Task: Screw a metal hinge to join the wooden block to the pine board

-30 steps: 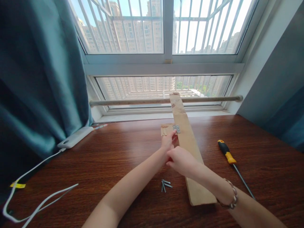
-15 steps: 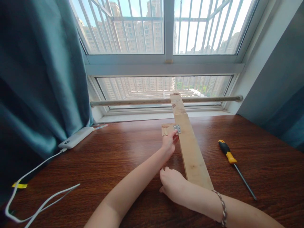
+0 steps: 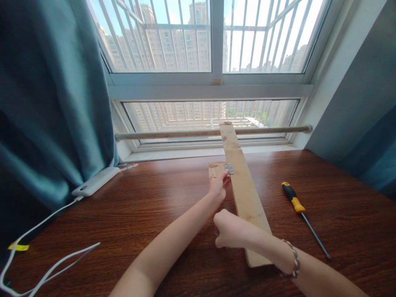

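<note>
A long wooden board [image 3: 247,189] lies on the brown table, its far end resting toward the window rail. Against its left side sits a short wooden block [image 3: 213,170], and a small metal hinge [image 3: 229,168] spans the joint between them. My left hand [image 3: 219,189] reaches to this joint, its fingertips pressed at the near edge of the hinge. Closer to me, my right hand [image 3: 230,229] is closed over the table, its forearm crossing above the board's near end. A small dark bit shows by its fingers, too small to name.
To the right lies a yellow and black screwdriver [image 3: 298,206]. On the left are a white power strip [image 3: 95,181], a white cable [image 3: 66,260] and a blue curtain [image 3: 55,90]. A rail [image 3: 173,134] runs along the window.
My right hand has moved slightly up and right and turned, uncovering the board's near end. My left hand stays at the hinge. The whole view has shifted a little.
</note>
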Available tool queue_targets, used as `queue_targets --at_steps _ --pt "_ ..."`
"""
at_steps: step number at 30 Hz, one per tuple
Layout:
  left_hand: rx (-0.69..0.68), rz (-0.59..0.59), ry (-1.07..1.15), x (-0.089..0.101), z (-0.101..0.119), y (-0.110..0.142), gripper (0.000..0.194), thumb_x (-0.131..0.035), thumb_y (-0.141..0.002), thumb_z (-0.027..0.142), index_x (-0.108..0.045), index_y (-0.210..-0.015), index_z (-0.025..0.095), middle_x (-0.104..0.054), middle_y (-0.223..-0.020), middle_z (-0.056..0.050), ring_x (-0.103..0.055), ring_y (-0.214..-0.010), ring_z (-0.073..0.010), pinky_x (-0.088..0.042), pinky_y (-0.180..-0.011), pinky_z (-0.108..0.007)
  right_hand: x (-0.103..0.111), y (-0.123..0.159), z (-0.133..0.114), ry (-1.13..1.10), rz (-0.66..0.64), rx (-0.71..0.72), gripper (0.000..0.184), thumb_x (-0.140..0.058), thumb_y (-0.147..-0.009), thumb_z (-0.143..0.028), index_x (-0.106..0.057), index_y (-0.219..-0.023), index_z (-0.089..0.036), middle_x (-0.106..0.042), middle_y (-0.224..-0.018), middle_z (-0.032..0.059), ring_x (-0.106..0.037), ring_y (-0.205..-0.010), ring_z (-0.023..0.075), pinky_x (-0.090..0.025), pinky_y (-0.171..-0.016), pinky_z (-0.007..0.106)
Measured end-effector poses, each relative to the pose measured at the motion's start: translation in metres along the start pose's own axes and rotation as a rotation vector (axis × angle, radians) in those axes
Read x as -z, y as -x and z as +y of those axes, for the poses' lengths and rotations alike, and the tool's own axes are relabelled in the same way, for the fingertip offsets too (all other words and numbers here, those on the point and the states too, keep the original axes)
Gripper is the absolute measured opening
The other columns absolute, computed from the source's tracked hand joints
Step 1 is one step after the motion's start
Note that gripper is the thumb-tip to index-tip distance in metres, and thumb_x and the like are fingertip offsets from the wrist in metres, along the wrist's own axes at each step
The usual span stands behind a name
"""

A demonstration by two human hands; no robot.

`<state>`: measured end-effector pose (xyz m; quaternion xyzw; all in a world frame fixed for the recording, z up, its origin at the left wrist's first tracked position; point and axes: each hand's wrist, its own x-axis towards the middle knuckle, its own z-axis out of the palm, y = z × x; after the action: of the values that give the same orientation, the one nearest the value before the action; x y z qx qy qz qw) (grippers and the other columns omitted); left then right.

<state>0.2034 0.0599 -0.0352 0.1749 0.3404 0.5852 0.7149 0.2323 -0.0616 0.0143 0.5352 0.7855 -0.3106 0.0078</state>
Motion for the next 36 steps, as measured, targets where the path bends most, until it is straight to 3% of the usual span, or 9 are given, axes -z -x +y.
queue_targets --at_steps 2,4,7,8,10,13,18,25,36 --pt "0.009 0.01 0.004 0.0 0.0 0.0 0.019 -0.066 -0.064 0.003 -0.059 -0.078 0.012 -0.065 -0.069 -0.003 -0.057 -0.053 -0.0092 -0.044 -0.05 -0.018 0.036 0.008 0.021 -0.165 0.057 0.036 0.008 -0.056 -0.057 -0.014 -0.06 -0.063 -0.011 -0.057 -0.05 0.0022 -0.053 -0.043 0.013 -0.035 -0.035 0.018" --pt "0.019 0.032 0.004 -0.001 0.0 0.0 0.017 -0.066 -0.064 0.002 -0.059 -0.077 0.012 -0.064 -0.066 -0.003 -0.056 -0.051 -0.0089 -0.043 -0.048 -0.018 0.072 0.013 0.053 -0.284 0.194 0.007 0.007 -0.051 -0.059 -0.014 -0.057 -0.061 -0.012 -0.054 -0.047 -0.0009 -0.05 -0.041 0.0095 -0.033 -0.036 0.015" --pt "0.014 0.045 -0.005 -0.002 0.001 0.001 0.019 -0.066 -0.063 0.002 -0.059 -0.077 0.013 -0.064 -0.066 -0.001 -0.055 -0.049 -0.0083 -0.042 -0.047 -0.018 0.107 0.01 0.11 -0.306 0.373 -0.215 0.007 -0.051 -0.06 -0.013 -0.055 -0.054 -0.012 -0.052 -0.044 -0.0007 -0.05 -0.042 0.0087 -0.037 -0.04 0.016" --pt "0.008 0.043 -0.006 -0.003 0.001 0.002 0.019 -0.066 -0.063 0.002 -0.059 -0.077 0.013 -0.064 -0.066 0.0 -0.055 -0.049 -0.0082 -0.042 -0.046 -0.018 0.111 0.007 0.128 -0.296 0.395 -0.332 0.01 -0.051 -0.06 -0.011 -0.055 -0.051 -0.012 -0.052 -0.044 0.0 -0.05 -0.043 0.0086 -0.037 -0.041 0.015" --pt "-0.004 0.033 -0.006 -0.003 0.001 0.002 0.02 -0.067 -0.063 0.003 -0.059 -0.078 0.013 -0.064 -0.068 -0.001 -0.056 -0.05 -0.0083 -0.042 -0.047 -0.018 0.11 -0.003 0.159 -0.275 0.388 -0.436 0.014 -0.051 -0.058 -0.008 -0.054 -0.045 -0.011 -0.053 -0.043 0.0028 -0.051 -0.044 0.0097 -0.039 -0.042 0.017" --pt "-0.014 0.029 -0.01 -0.003 0.002 0.004 0.02 -0.067 -0.063 0.003 -0.059 -0.079 0.013 -0.065 -0.069 -0.001 -0.056 -0.051 -0.0083 -0.043 -0.047 -0.018 0.095 -0.018 0.185 -0.271 0.331 -0.547 0.016 -0.053 -0.054 -0.004 -0.052 -0.04 -0.01 -0.05 -0.039 0.0038 -0.05 -0.04 0.0115 -0.039 -0.04 0.019" --pt "-0.012 0.036 -0.011 -0.004 0.002 0.003 0.021 -0.067 -0.063 0.003 -0.058 -0.079 0.013 -0.064 -0.067 -0.001 -0.056 -0.05 -0.0082 -0.044 -0.048 -0.018 0.08 -0.031 0.196 -0.301 0.279 -0.645 0.015 -0.059 -0.052 -0.002 -0.053 -0.041 -0.01 -0.05 -0.037 0.0026 -0.053 -0.042 0.0125 -0.041 -0.041 0.019" --pt "0.004 0.048 -0.023 -0.005 0.003 0.003 0.021 -0.068 -0.062 0.004 -0.057 -0.076 0.013 -0.063 -0.066 -0.001 -0.056 -0.05 -0.0078 -0.044 -0.048 -0.017 0.083 -0.03 0.198 -0.403 0.255 -0.704 0.019 -0.066 -0.056 -0.003 -0.051 -0.047 -0.011 -0.053 -0.039 0.0022 -0.059 -0.048 0.0134 -0.048 -0.047 0.019" --pt "0.007 0.054 -0.017 -0.006 0.005 0.006 0.022 -0.069 -0.061 0.003 -0.056 -0.074 0.014 -0.063 -0.066 0.0 -0.055 -0.049 -0.0074 -0.044 -0.048 -0.017 0.086 -0.028 0.212 -0.4 0.221 -0.704 0.021 -0.075 -0.051 -0.009 -0.054 -0.051 -0.01 -0.058 -0.044 0.0043 -0.061 -0.051 0.0155 -0.048 -0.048 0.02"
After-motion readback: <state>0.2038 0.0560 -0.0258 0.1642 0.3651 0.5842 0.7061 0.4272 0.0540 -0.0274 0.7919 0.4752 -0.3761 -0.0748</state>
